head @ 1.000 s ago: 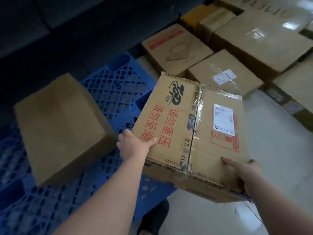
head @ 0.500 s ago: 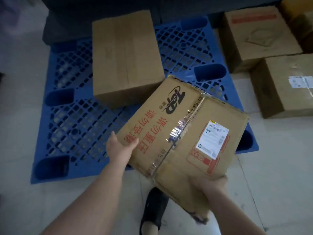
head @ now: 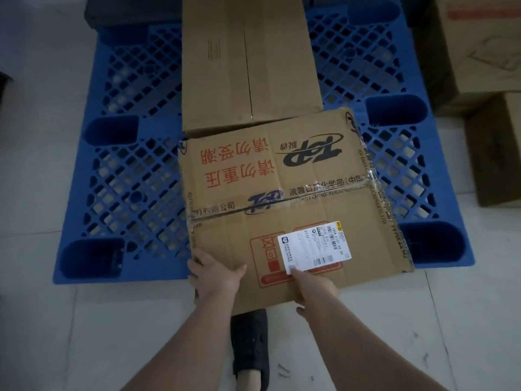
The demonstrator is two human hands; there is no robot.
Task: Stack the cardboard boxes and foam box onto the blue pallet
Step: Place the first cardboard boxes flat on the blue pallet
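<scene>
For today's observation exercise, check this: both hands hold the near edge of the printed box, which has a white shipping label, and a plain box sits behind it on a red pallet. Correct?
Not quite. The head view shows the pallet is blue, not red. The rest stands: left hand and right hand hold the near edge of the printed box with its white label, plain box behind.

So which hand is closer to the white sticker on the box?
Right. The right hand has its thumb touching the near corner of the white sticker. The left hand grips the printed box at its near left corner, well apart from the sticker.
</scene>
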